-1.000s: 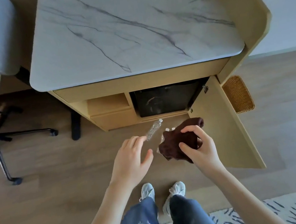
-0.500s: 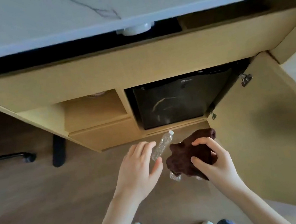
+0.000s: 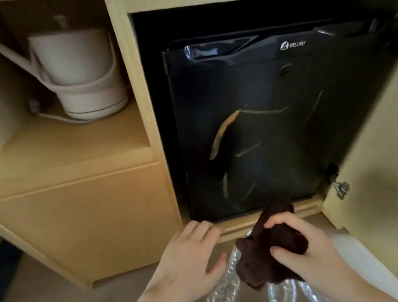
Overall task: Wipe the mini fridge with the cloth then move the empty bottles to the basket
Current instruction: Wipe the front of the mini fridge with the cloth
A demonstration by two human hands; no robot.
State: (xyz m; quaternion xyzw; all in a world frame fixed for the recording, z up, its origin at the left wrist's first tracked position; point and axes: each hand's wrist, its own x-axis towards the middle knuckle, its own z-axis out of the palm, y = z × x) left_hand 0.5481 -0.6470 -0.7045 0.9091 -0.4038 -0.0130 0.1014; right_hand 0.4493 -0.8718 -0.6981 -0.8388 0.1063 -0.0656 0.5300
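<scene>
The wiping step looks about to begin: the black mini fridge (image 3: pixel 279 126) sits closed inside the cabinet, its door marked with pale streaks (image 3: pixel 223 131), and nothing touches it yet. To do this well, I would spread the bunched cloth (image 3: pixel 267 254) flatter against the palm, start at the top of the door and work down in overlapping passes, pressing harder over the streaks, while keeping clear of the open cabinet door (image 3: pixel 386 148). The right hand (image 3: pixel 309 256) grips the dark cloth, fingers (image 3: pixel 278 221) and thumb curled round it, just below the fridge's bottom edge. The left hand (image 3: pixel 191 260) holds nothing, its fingers loosely extended toward the cabinet's ledge (image 3: pixel 233 231); I cannot tell whether they touch it. 3 clear crumpled bottles (image 3: pixel 226 286) lie on the floor beneath both hands. The basket is out of view.
</scene>
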